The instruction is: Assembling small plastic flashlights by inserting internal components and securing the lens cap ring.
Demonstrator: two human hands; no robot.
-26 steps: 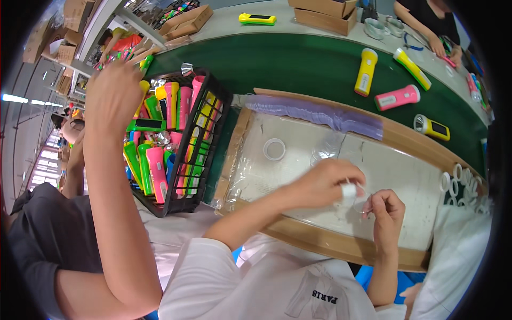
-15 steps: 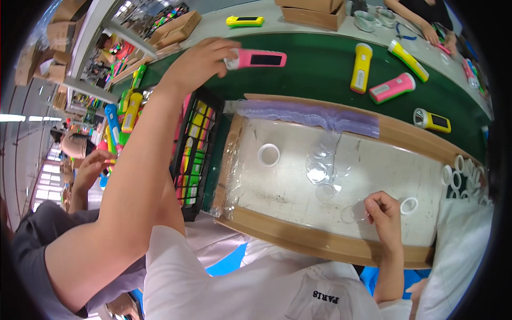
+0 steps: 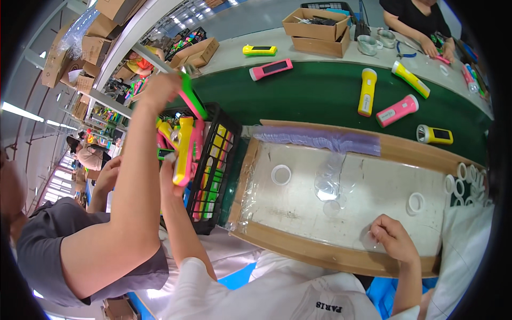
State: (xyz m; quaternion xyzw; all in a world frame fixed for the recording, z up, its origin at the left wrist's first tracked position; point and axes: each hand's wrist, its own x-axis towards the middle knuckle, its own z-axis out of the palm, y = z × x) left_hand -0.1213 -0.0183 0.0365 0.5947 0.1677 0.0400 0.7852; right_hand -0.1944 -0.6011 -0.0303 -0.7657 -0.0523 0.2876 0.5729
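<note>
My left hand (image 3: 169,178) is partly hidden by a co-worker's bare arm. Its fingers close round the lower end of a yellow flashlight with a pink edge (image 3: 183,152), tilted over the black crate (image 3: 216,160). My right hand (image 3: 396,239) is over the near right part of a shallow cardboard tray (image 3: 298,248), thumb and fingers pinching a thin clear disc (image 3: 369,238), which is faint. White rings (image 3: 281,174) and a pile of clear discs (image 3: 328,186) lie in this tray. Above the crate, the co-worker's hand (image 3: 160,90) grips a green flashlight (image 3: 193,97).
On the green belt lie a pink flashlight (image 3: 271,69) and several others, yellow (image 3: 367,92) and pink. A row of clear discs in purplish film (image 3: 314,138) lines the tray's far side. White rings (image 3: 464,184) cluster at right. Another person (image 3: 418,26) works across the belt.
The co-worker's hand has left the pink flashlight on the belt and now holds a green one above the crate. My left hand has come into view with the yellow flashlight. The whole view has shifted.
</note>
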